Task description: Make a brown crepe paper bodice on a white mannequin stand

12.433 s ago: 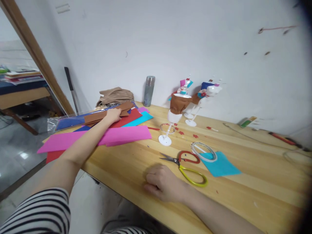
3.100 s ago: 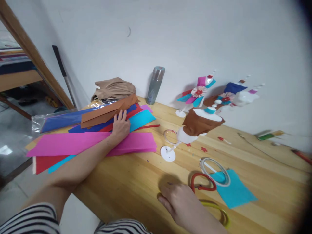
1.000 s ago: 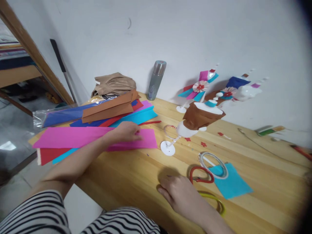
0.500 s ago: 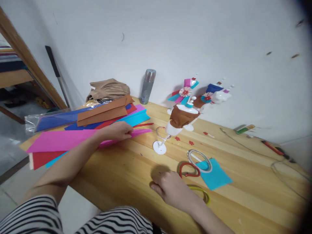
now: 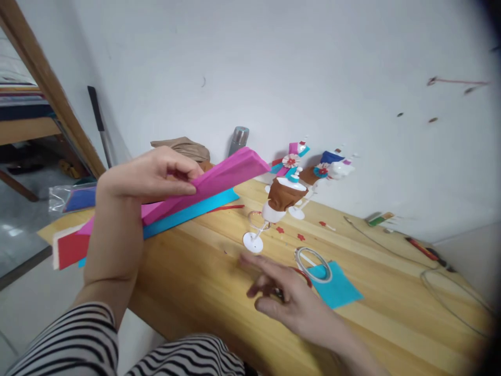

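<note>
My left hand [image 5: 164, 175] pinches a long folded strip of pink paper [image 5: 235, 175], lifted above the stack at the left. Below it lie blue paper [image 5: 188, 211] and red paper [image 5: 74, 250]. My right hand [image 5: 277, 292] hovers over the wooden table, fingers apart, partly hiding a red ring [image 5: 304, 277]. Just beyond it are a white tape roll [image 5: 313, 265] and a turquoise sheet [image 5: 340, 290]. A white figure wrapped in brown [image 5: 285, 196] stands on a round white base [image 5: 253, 242] in the middle.
More decorated figures [image 5: 291, 159] stand near the wall. A grey flask [image 5: 238, 140] and brown cloth [image 5: 183, 148] are at the back. Small red flowers [image 5: 300, 237] lie on the table [image 5: 188, 282]. At the right are a cable [image 5: 379, 245] and a red-and-black tool [image 5: 422, 249].
My left hand has raised the pink strip off the stack. My right hand has opened, its fingers spreading. The camera view has shifted slightly.
</note>
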`<control>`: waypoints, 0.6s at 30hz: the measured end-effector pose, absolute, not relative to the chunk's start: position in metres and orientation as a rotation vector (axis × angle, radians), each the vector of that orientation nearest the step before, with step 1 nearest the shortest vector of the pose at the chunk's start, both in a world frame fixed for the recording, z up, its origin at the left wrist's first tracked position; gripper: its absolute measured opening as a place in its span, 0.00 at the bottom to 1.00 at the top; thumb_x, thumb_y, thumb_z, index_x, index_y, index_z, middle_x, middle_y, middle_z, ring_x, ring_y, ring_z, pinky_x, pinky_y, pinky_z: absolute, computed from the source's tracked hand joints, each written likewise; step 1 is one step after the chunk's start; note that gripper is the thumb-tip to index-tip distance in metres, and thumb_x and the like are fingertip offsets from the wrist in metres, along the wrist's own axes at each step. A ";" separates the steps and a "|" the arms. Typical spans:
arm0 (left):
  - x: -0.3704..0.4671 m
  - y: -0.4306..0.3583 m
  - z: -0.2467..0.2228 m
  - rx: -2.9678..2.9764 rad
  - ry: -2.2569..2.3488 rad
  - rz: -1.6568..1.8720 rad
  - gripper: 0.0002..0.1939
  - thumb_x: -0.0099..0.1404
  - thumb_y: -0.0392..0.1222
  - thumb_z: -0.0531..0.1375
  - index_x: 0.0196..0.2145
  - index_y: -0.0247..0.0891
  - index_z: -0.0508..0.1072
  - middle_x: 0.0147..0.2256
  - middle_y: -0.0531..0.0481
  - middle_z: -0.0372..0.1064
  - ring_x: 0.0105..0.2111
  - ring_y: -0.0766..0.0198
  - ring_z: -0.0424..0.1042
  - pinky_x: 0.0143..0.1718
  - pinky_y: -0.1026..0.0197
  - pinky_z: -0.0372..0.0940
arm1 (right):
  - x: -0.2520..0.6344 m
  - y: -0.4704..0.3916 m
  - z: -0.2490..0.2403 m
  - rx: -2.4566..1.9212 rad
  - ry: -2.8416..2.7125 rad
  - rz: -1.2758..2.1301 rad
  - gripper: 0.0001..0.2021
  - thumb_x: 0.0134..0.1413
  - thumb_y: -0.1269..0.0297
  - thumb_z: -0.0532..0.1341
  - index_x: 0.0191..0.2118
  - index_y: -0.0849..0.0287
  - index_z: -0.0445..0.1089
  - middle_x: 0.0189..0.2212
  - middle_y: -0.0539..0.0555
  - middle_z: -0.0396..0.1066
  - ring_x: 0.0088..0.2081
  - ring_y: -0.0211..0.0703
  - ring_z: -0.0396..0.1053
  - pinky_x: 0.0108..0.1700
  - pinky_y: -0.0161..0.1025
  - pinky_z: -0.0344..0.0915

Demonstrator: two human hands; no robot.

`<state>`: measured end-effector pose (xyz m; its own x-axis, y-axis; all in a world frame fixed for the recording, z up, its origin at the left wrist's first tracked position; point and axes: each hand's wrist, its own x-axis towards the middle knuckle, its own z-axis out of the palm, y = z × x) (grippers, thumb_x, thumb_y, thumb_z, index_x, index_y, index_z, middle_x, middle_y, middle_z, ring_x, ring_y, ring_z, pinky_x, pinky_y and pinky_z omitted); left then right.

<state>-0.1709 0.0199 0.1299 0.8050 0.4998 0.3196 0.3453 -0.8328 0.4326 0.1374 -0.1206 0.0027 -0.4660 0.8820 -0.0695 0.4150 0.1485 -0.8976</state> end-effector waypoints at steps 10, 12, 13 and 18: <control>-0.109 -0.022 0.111 2.578 0.330 0.424 0.11 0.69 0.36 0.57 0.29 0.37 0.75 0.28 0.51 0.75 0.27 0.69 0.69 0.30 0.68 0.62 | 0.123 -0.100 -0.003 -1.173 -1.564 1.294 0.15 0.60 0.49 0.64 0.42 0.54 0.78 0.41 0.58 0.79 0.42 0.49 0.74 0.36 0.40 0.72; -0.108 -0.025 0.109 2.570 0.336 0.413 0.10 0.69 0.37 0.57 0.30 0.37 0.75 0.29 0.51 0.76 0.28 0.69 0.70 0.32 0.68 0.63 | 0.133 -0.099 -0.004 -1.035 -1.620 1.255 0.15 0.61 0.47 0.63 0.41 0.52 0.79 0.40 0.58 0.78 0.40 0.49 0.74 0.37 0.41 0.73; -0.113 -0.023 0.109 2.572 0.379 0.435 0.10 0.69 0.38 0.57 0.32 0.37 0.76 0.30 0.50 0.77 0.29 0.69 0.71 0.33 0.68 0.63 | 0.140 -0.096 -0.002 -0.912 -1.662 1.208 0.14 0.59 0.48 0.65 0.40 0.52 0.79 0.40 0.58 0.78 0.40 0.49 0.74 0.39 0.43 0.74; -0.155 0.033 0.103 2.606 0.965 0.488 0.13 0.68 0.44 0.56 0.40 0.37 0.79 0.35 0.52 0.78 0.35 0.66 0.74 0.38 0.67 0.63 | 0.172 -0.075 0.018 -0.411 -2.052 1.147 0.14 0.58 0.45 0.66 0.42 0.47 0.80 0.43 0.56 0.78 0.42 0.49 0.77 0.49 0.46 0.75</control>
<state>-0.1554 0.0327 0.1030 0.7137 0.6702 0.2038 0.5613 -0.7212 0.4060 0.1725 -0.0748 0.0177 -0.6770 0.5851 0.4464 -0.0735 0.5498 -0.8320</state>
